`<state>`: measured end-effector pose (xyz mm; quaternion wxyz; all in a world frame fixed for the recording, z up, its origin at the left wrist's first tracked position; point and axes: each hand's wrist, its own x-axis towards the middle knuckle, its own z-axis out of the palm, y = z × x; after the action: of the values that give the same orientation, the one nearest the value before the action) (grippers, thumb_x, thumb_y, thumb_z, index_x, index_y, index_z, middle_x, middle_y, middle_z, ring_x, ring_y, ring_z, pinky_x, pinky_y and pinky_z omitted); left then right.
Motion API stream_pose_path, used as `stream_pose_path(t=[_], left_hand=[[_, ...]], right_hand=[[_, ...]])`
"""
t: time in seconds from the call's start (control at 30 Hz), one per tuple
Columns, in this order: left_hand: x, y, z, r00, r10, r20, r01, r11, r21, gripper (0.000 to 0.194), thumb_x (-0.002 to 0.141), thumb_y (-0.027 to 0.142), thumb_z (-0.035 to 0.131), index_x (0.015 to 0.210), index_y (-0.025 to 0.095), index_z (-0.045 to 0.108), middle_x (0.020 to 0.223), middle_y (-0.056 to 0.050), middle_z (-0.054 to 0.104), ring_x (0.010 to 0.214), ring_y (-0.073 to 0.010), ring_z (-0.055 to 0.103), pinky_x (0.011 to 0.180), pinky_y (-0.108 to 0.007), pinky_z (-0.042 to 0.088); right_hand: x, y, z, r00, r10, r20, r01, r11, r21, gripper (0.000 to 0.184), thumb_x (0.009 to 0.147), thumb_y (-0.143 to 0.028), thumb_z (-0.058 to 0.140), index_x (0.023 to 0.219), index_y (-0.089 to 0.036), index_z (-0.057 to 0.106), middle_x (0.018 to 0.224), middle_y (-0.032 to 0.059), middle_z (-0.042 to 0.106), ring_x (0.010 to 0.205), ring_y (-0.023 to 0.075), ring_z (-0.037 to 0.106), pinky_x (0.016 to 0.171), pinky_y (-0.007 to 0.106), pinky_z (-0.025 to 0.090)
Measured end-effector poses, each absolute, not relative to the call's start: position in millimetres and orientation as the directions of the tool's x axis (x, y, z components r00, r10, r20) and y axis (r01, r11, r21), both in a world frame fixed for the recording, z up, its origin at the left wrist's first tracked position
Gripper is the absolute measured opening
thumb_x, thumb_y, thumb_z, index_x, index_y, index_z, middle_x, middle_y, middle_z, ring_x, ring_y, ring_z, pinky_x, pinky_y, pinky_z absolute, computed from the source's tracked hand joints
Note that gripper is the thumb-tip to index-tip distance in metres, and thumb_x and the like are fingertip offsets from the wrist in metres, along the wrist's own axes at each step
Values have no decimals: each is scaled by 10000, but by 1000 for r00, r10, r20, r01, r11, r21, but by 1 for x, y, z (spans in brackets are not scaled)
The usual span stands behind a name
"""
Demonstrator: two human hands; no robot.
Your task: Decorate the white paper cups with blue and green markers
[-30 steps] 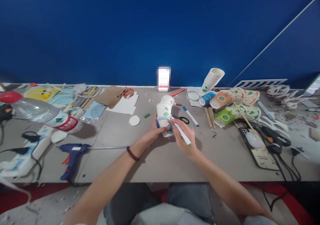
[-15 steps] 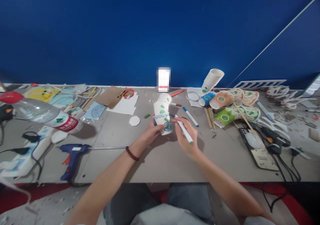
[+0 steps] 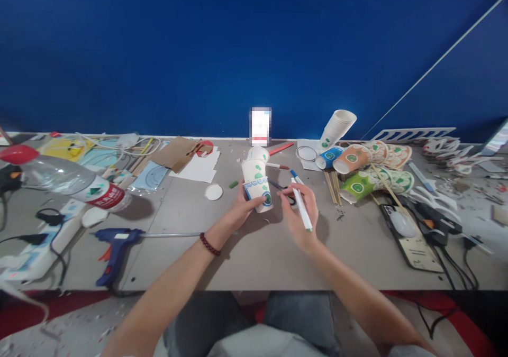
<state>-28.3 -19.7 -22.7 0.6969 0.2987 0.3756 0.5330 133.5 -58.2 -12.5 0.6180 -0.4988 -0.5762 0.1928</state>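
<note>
"What do we see at left and far right?"

"A capped bottle [image 3: 81, 180], contents unclear to us, and a nested cup stack [image 3: 336, 129]."

"At centre?"

"A blue-trimmed paper cup [image 3: 257, 190]: the left hand [image 3: 240, 209] curls around it, thumb across its front, seemingly to steady it; the right hand [image 3: 294, 221] pinches a white marker [image 3: 302, 208], apart from the cup."

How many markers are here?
3 clear: a white marker in the right hand, a blue-capped marker partly behind it, a brown-ended marker near the held cups. The red stick is unclear; others may be hidden.
</note>
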Motion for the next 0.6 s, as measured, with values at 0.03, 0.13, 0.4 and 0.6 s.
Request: stream_pose_path(t=[0.03, 0.13, 0.4, 0.6], left_hand=[[-28, -19, -24, 136, 967, -214, -518, 254, 817, 998, 571, 157, 945, 1437, 307, 472, 1278, -60, 683, 1177, -267, 660, 1075, -466, 515], [-28, -19, -24, 120, 966, -230, -506, 259, 823, 945, 556, 163, 957, 1379, 287, 509, 1271, -72, 682, 1168, -275, 663, 1056, -465, 526], [-29, -25, -17, 239, 942, -237, -449, 323, 833, 957, 615, 207, 955, 1399, 314, 417, 1167, -49, 715, 984, -250, 738, 1017, -540, 546], [-26, -26, -16, 222, 950, -221, -470, 303, 829, 1026, 643, 157, 917, 1507, 301, 383, 1283, -89, 678, 1105, -258, 697, 1029, -467, 556]], right_hand=[[134, -57, -13, 280, 824, 492, 315, 405, -858, 247, 907, -221, 649, 1144, -274, 601, 883, 0, 747, 832, 185, 749, 831, 362, 626], [135, -53, -15, 305, 845, 439, 282, 360, -889, 223, 891, -245, 671, 1102, -275, 605, 810, -30, 682, 725, 156, 674, 756, 319, 602], [137, -58, -13, 235, 874, 426, 228, 376, -898, 199, 973, -299, 604, 1161, -277, 666, 922, 19, 731, 834, 188, 727, 775, 342, 609], [139, -62, -2, 67, 776, 627, 339, 573, -746, 231, 999, -294, 551, 1113, -280, 751, 953, 59, 797, 879, 237, 750, 807, 410, 619]])
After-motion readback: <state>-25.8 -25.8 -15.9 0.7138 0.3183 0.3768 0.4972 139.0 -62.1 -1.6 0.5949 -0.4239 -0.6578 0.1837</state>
